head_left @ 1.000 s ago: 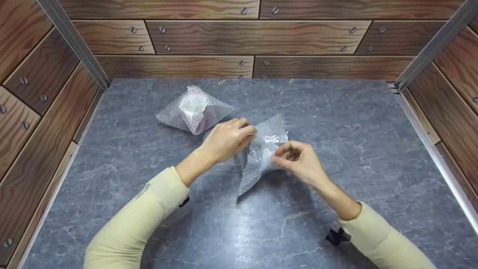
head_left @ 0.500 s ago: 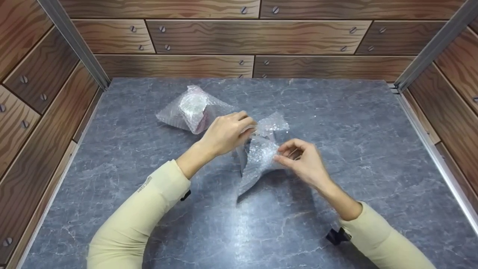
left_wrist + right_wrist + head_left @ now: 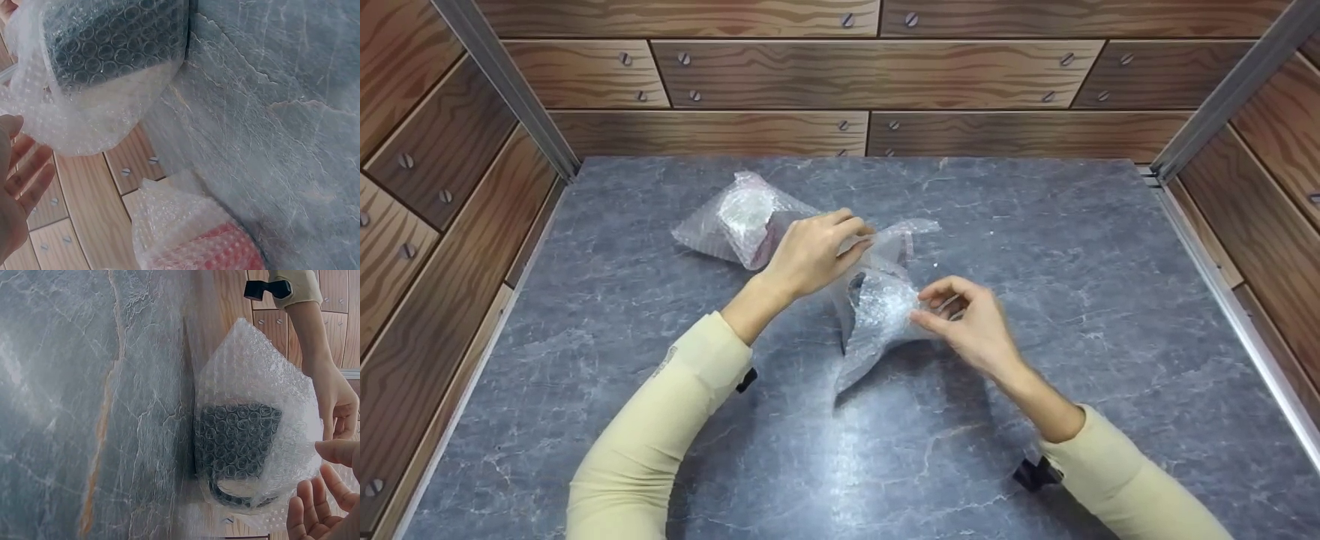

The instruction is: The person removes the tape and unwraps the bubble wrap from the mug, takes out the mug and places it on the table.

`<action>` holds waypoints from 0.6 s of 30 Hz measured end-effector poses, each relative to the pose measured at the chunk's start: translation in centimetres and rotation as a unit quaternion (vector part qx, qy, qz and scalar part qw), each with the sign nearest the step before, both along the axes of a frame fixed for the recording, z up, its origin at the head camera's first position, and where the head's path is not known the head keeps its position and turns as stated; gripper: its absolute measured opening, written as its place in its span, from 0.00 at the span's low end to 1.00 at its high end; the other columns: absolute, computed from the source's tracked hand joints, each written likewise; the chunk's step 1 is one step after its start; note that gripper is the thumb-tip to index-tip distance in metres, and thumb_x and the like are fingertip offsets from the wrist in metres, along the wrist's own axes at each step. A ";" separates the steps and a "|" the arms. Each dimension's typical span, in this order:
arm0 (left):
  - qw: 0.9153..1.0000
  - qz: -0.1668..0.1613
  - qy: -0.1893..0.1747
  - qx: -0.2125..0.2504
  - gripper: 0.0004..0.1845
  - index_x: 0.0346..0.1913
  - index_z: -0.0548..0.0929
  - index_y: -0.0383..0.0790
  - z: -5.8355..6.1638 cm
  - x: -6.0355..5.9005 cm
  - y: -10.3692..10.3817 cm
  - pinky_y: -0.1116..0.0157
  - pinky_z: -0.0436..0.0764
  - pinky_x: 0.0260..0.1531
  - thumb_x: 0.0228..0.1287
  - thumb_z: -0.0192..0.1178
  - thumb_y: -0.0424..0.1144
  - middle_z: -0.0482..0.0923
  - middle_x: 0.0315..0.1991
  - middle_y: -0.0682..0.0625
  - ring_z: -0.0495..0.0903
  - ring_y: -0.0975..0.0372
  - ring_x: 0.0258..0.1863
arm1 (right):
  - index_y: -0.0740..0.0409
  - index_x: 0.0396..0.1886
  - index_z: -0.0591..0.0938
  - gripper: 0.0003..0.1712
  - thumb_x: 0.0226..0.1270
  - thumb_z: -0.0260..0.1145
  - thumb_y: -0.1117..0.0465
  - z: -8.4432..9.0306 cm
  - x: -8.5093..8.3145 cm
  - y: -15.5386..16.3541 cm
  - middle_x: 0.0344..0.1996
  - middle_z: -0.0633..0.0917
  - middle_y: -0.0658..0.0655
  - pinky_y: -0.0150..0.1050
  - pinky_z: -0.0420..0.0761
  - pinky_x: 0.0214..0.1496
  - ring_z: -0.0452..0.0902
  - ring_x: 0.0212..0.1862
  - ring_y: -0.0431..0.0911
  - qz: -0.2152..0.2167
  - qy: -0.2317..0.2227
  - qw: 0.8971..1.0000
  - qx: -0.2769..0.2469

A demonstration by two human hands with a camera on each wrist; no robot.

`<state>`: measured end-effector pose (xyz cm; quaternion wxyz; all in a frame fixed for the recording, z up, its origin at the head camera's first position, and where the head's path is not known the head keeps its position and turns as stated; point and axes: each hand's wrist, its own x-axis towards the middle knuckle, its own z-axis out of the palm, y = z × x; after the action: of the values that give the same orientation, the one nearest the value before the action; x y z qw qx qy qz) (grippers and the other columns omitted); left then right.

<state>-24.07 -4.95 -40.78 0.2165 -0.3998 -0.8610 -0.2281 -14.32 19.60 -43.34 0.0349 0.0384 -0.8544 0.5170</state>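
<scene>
A dark mug [image 3: 239, 439] with a handle sits in bubble wrap [image 3: 885, 307] at the middle of the table; in the left wrist view, its dark side shows through the bubbles. My left hand [image 3: 821, 251] pinches the upper part of this wrap between thumb and fingers, drawing it up and away to the left. At the right edge of the wrap, my right hand [image 3: 975, 319] pinches the film with thumb and forefinger, its other fingers bent loosely. A loose flap [image 3: 911, 232] stands out at the back, and the wrap's near corner points towards me.
Just behind my left hand stands a second bubble-wrapped bundle [image 3: 746, 217], with something red [image 3: 225, 250] inside. Small white specks lie on the grey marbled table [image 3: 1072, 247]. Wood-patterned walls [image 3: 877, 75] with metal corner posts enclose the back and sides.
My left hand has moved up and slightly away, pulling the wrap's upper part back and opening a gap in it. The right hand has stayed nearly still; the second bundle has not moved.
</scene>
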 end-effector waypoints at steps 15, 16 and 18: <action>0.999 0.005 -0.001 0.054 0.07 0.48 0.88 0.41 -1.3 -1.9 0.0 0.59 0.91 0.39 0.74 0.65 0.39 0.90 0.42 0.48 0.91 0.55 0.40 | 0.59 0.41 0.88 0.14 0.57 0.83 0.64 -0.2 -0.1 0.2 0.37 0.88 0.61 0.30 0.82 0.36 0.80 0.31 0.39 -0.002 0.017 1.000 0.015; 0.998 0.004 -0.004 0.056 0.07 0.48 0.88 0.41 -1.4 -2.1 0.0 0.59 0.91 0.39 0.74 0.65 0.39 0.90 0.43 0.48 0.91 0.55 0.40 | 0.59 0.41 0.88 0.14 0.57 0.83 0.64 -0.3 -0.1 0.1 0.37 0.88 0.61 0.30 0.82 0.36 0.80 0.30 0.39 -0.003 0.017 1.000 0.015; 0.998 0.006 -0.012 0.059 0.07 0.48 0.88 0.41 -1.4 -2.3 0.1 0.59 0.91 0.40 0.74 0.65 0.39 0.90 0.43 0.48 0.91 0.55 0.40 | 0.59 0.41 0.88 0.14 0.56 0.83 0.64 -0.3 -0.1 0.1 0.37 0.87 0.61 0.30 0.82 0.36 0.80 0.30 0.39 -0.005 0.018 1.000 0.015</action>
<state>-26.39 -4.90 -42.22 0.2309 -0.3783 -0.8508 -0.2824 -14.39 19.74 -43.62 0.0526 0.0440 -0.8615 0.5030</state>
